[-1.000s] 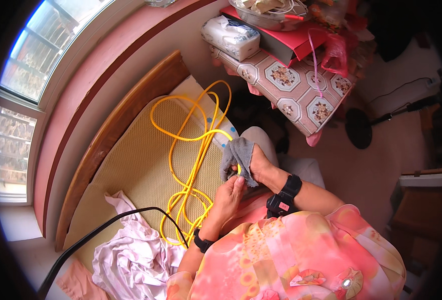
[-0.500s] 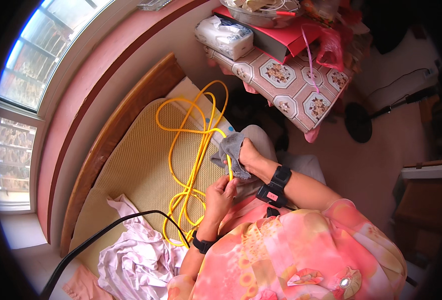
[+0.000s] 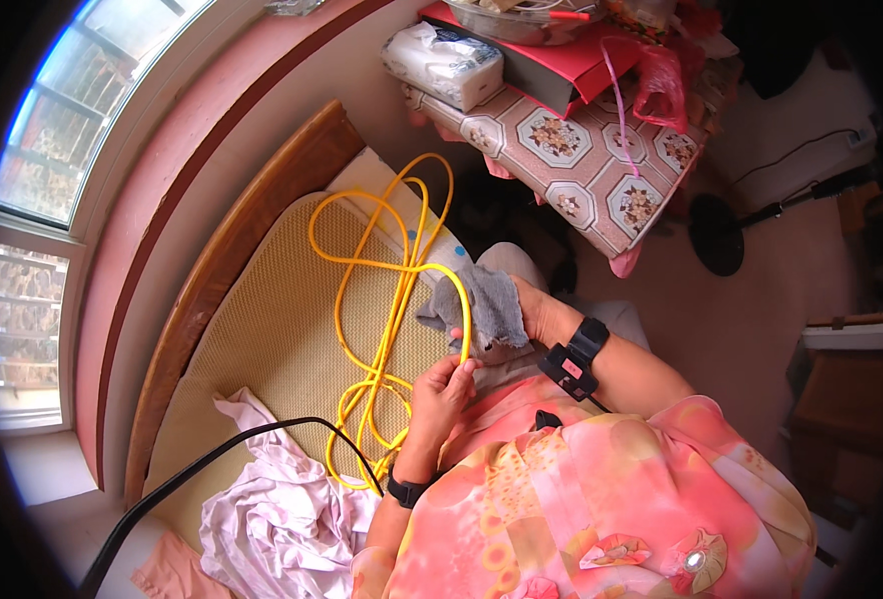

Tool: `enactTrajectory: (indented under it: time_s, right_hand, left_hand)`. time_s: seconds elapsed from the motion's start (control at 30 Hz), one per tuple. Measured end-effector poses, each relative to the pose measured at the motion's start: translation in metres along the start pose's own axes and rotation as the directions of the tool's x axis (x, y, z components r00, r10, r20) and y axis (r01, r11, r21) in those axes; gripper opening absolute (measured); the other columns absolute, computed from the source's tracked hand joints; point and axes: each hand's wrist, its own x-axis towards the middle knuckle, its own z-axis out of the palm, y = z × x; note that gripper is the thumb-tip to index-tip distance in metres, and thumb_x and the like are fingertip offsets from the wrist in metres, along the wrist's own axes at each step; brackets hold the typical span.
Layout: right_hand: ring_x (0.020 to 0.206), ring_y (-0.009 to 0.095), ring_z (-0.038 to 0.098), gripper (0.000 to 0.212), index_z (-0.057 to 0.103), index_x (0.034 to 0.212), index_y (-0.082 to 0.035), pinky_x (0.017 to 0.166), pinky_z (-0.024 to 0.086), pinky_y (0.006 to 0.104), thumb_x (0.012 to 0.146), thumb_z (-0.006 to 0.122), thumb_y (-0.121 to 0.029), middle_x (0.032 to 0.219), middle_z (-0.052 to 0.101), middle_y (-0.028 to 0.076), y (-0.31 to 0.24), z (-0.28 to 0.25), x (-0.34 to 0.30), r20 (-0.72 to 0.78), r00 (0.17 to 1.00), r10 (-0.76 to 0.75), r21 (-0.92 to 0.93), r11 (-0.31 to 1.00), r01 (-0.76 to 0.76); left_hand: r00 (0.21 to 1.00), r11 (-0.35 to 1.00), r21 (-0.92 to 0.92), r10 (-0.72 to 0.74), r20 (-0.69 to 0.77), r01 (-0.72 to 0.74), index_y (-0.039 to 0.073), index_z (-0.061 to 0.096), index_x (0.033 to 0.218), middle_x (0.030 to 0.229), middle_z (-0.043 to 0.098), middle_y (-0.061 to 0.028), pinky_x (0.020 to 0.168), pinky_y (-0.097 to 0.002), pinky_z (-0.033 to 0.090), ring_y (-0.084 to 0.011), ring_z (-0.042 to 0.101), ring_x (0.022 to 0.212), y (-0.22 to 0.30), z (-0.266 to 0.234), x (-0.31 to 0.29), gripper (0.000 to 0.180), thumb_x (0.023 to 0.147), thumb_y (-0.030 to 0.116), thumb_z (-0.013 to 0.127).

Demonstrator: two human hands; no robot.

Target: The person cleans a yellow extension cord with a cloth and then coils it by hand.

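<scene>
A long yellow cable [image 3: 398,304] lies in loose loops on the woven seat mat [image 3: 272,290]. Its near stretch curves up over a grey cloth [image 3: 496,304] and down into my left hand [image 3: 442,387], whose thumb and fingers pinch it. My right hand [image 3: 531,307] grips the cloth from behind and from the right, and its fingers are mostly hidden under the fabric. The cloth hangs spread beneath the cable; whether they touch cannot be made out.
A crumpled pale pink cloth [image 3: 277,499] lies at the lower left, with a black cable [image 3: 202,464] arching over it. A wooden backrest [image 3: 232,280] borders the mat. Beyond stands a table with a patterned cover [image 3: 551,140], bearing a tissue pack [image 3: 446,68] and a red folder [image 3: 586,75].
The grey cloth was bunched around the yellow cable and now lies spread behind it. My right hand has shifted slightly right. My left hand keeps its pinch on the cable.
</scene>
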Motion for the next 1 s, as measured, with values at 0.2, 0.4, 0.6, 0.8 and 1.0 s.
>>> enactTrajectory:
  time_s: [0.2, 0.4, 0.6, 0.8, 1.0]
  right_hand:
    - [0.057, 0.016, 0.057, 0.019, 0.057, 0.095, -0.001, 0.048, 0.048, 0.0269, 0.083, 0.053, -0.016, 0.072, 0.059, 0.005, 0.020, 0.007, 0.002, -0.068, 0.984, -0.162, -0.438, 0.892, 0.116]
    - [0.048, 0.016, 0.054, 0.015, 0.060, 0.086, -0.002, 0.043, 0.046, 0.0265, 0.082, 0.053, -0.014, 0.064, 0.057, 0.006, -0.018, 0.004, 0.023, -0.264, 0.872, -0.413, -0.589, 0.785, 0.193]
    - [0.054, 0.019, 0.056, 0.018, 0.058, 0.084, -0.002, 0.047, 0.049, 0.0303, 0.082, 0.054, -0.020, 0.070, 0.058, 0.008, -0.029, -0.008, 0.015, -0.242, 0.891, -0.383, -0.390, 0.880, 0.272]
    - [0.060, 0.012, 0.056, 0.021, 0.057, 0.098, -0.005, 0.054, 0.048, 0.0255, 0.085, 0.051, -0.021, 0.074, 0.058, 0.002, 0.014, 0.003, -0.006, -0.069, 0.989, -0.129, -0.307, 0.946, 0.102]
    - [0.060, 0.011, 0.053, 0.014, 0.059, 0.089, 0.001, 0.053, 0.045, 0.0258, 0.081, 0.056, -0.011, 0.075, 0.058, 0.002, 0.016, 0.015, -0.002, -0.051, 0.910, -0.411, -0.740, 0.628, 0.242]
  left_hand:
    - [0.999, 0.993, 0.117, 0.026, -0.023, -0.024, 0.002, 0.062, 0.085, 0.057, 0.049, 0.0030, 0.046, -0.0187, 0.033, -0.0029, 0.041, 0.050, -0.009, 0.004, -0.001, 0.014, 0.084, 0.016, 0.057]
    - [0.989, 0.906, 0.398, 0.145, 0.021, -0.142, 0.001, 0.061, 0.084, 0.054, 0.045, 0.0021, 0.045, -0.0209, 0.033, -0.0037, 0.039, 0.050, -0.004, 0.013, -0.011, 0.015, 0.084, 0.016, 0.057]
    - [0.998, 1.000, -0.005, 0.003, 0.065, -0.003, 0.001, 0.057, 0.089, 0.057, 0.039, 0.0051, 0.045, -0.0194, 0.025, -0.0037, 0.031, 0.051, -0.004, 0.005, -0.006, 0.025, 0.092, 0.021, 0.042]
    - [0.996, 0.997, 0.004, 0.079, -0.049, -0.079, 0.002, 0.058, 0.085, 0.058, 0.043, 0.0048, 0.045, -0.0179, 0.028, -0.0034, 0.035, 0.051, -0.004, 0.005, 0.003, 0.020, 0.089, 0.020, 0.050]
    - [0.998, 0.998, 0.059, 0.029, -0.053, -0.026, 0.003, 0.059, 0.082, 0.058, 0.047, 0.0040, 0.045, -0.0192, 0.029, -0.0036, 0.037, 0.051, -0.004, 0.003, -0.001, 0.018, 0.087, 0.019, 0.052]
